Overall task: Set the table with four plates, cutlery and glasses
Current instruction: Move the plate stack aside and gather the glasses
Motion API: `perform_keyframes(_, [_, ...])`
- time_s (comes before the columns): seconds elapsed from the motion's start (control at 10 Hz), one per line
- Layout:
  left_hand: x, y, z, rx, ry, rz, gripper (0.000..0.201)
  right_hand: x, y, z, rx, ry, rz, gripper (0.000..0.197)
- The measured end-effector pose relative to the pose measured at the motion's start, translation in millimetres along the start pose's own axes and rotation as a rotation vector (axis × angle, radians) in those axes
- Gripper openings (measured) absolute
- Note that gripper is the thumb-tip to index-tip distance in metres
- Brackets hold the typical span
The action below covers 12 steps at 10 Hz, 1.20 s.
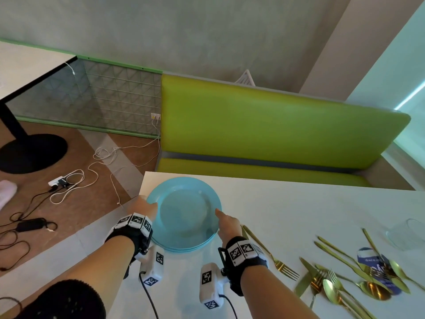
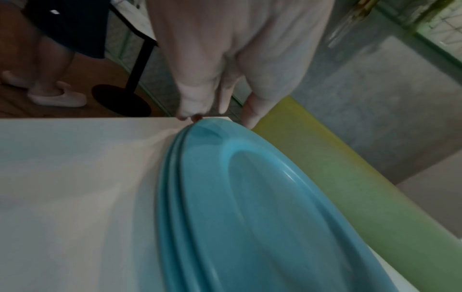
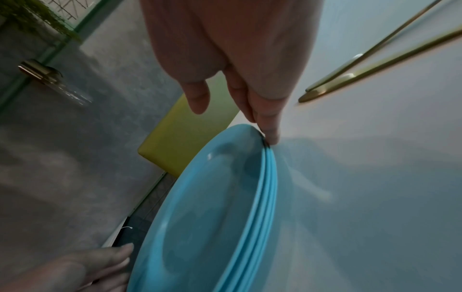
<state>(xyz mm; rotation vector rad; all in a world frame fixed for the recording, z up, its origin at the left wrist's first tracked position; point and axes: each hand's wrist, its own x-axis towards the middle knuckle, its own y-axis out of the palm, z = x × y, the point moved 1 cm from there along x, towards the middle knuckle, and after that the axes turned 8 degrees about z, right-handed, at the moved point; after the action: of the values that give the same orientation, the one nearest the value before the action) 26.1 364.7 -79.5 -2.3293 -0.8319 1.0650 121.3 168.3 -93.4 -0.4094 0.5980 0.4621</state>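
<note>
**Plate stack bracketed left and right, sitting at the counter's far-left corner**

Stack of blue plates [image 1: 184,212] sits on the white counter [image 1: 299,210], tight to its left edge and close to the far edge by the green bench [image 1: 276,125]. At least three rims show in the wrist views; exact count unclear.

Left hand [image 1: 142,207] is at the stack's left rim: fingertips [image 2: 195,116] curl down to the rim edge, thumb lies over the top. Reads as a pinch on the rim. Right hand [image 1: 226,223] is at the opposite, right rim: fingertips [image 3: 271,136] press into the gap at the rim edges, thumb hangs free above the plate, so that grip looks only half closed.

Key relation: the hands sit on opposite ends of one left-right diameter, stack centred between them, neither nearer. Round plates, no long axis. My read: a top plate or the whole stack lifts straight up, then travels right or toward the person, since the free counter lies that way.

Gold cutlery [image 1: 340,272] is scattered to the right with a glass [image 1: 407,233] beyond it, well apart from the stack. The nearest fork lies just beside the right wrist. Watch that on the carry.
</note>
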Motion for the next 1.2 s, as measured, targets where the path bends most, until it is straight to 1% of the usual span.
perform_keyframes(0.1, [-4.0, 4.8, -13.1, -0.017, 0.015, -0.114, 0.04, -15.4, -17.6, 2.2, -0.021, 0.031, -0.041, 0.048])
perform_keyframes(0.2, [-12.2, 18.2, -37.9, -0.035, 0.038, -0.214, 0.042, -40.1, -44.8, 4.1, -0.174, 0.012, -0.103, 0.051])
perform_keyframes(0.3, [-31.5, 47.5, -75.4, -0.054, 0.124, -0.186, 0.038, -66.6, -91.0, -6.3, -0.276, 0.025, -0.131, 0.039])
perform_keyframes(0.4, [-59.6, 91.7, -111.7, -0.035, 0.246, -0.059, 0.037, -88.0, -139.8, -28.5, -0.042, 0.098, -0.133, 0.029])
perform_keyframes(0.5, [-97.4, 138.1, -142.1, -0.029, 0.378, 0.083, 0.036, -105.4, -208.6, -72.1, 0.377, 0.055, -0.338, 0.018])
perform_keyframes(0.6, [-134.6, 180.5, -168.4, 0.038, 0.503, 0.204, 0.034, -131.2, -260.3, -91.1, 0.17, 0.126, -0.351, 0.027])
perform_keyframes(0.7, [-164.6, 217.0, -194.2, 0.104, 0.571, 0.319, 0.031, -132.0, -325.6, -125.9, 0.193, 0.171, -0.462, 0.025])
perform_keyframes(0.8, [-186.8, 254.1, -218.8, 0.116, 0.589, 0.405, 0.03, -128.7, -383.8, -150.2, 0.271, 0.192, -0.554, 0.017])
perform_keyframes(0.9, [-198.6, 293.6, -243.4, 0.1, 0.562, 0.468, 0.029, -112.4, -440.5, -166.1, 0.263, 0.206, -0.588, 0.009])
perform_keyframes(1.0, [-206.7, 332.8, -273.5, 0.091, 0.556, 0.498, 0.025, -87.7, -490.2, -170.1, 0.242, 0.211, -0.592, 0.021])
perform_keyframes(1.1, [-211.2, 366.8, -301.9, 0.094, 0.562, 0.496, 0.024, -58.1, -528.2, -164.4, 0.187, 0.197, -0.584, 0.042])
perform_keyframes(1.2, [-211.3, 393.3, -320.6, 0.083, 0.539, 0.493, 0.023, -28.3, -550.9, -155.1, 0.141, 0.157, -0.559, 0.054])
